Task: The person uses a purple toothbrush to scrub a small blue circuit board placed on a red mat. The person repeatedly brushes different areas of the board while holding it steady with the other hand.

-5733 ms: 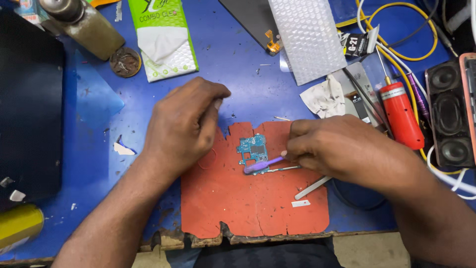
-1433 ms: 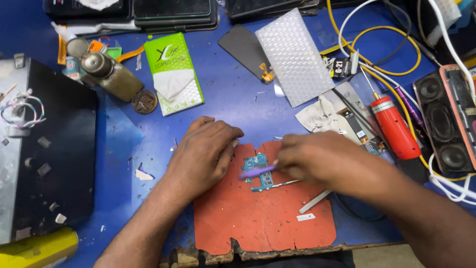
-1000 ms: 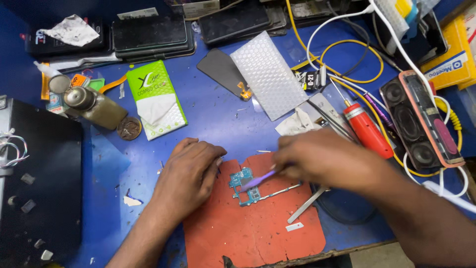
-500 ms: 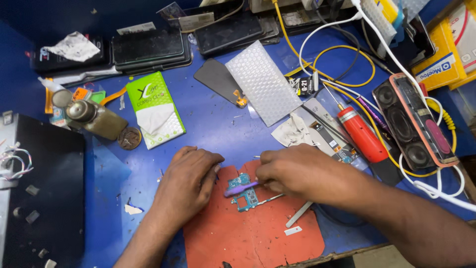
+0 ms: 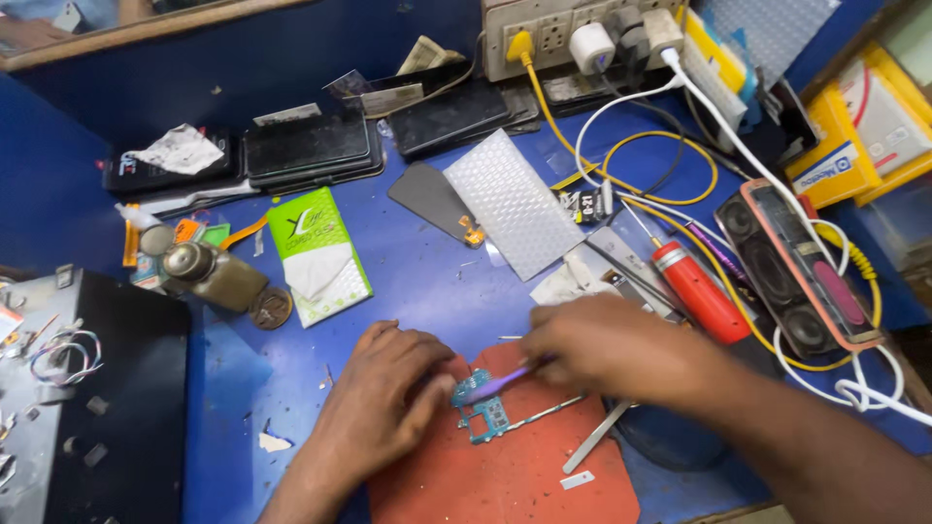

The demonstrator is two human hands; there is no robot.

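A small teal circuit board (image 5: 485, 412) lies on a red-orange work mat (image 5: 524, 480) on the blue bench. My left hand (image 5: 388, 403) rests on the mat's left side, its fingers pressing the board's left edge. My right hand (image 5: 607, 349) comes in from the right and grips a thin purple tool (image 5: 500, 383), whose tip sits on the top of the board. A thin metal strip (image 5: 544, 414) sticks out from the board to the right.
Metal tweezers (image 5: 597, 448) lie on the mat's right. A red tool (image 5: 697, 291), a speaker (image 5: 796, 272), cables and a power strip (image 5: 573, 34) fill the right and back. A green packet (image 5: 318, 254), a small bottle (image 5: 209, 275), phones (image 5: 311, 146) and a black box (image 5: 97, 398) are at left.
The view has tilted up and back, showing more of the bench's rear. Both hands stay on the board, and the purple tool's tip has shifted slightly over it.
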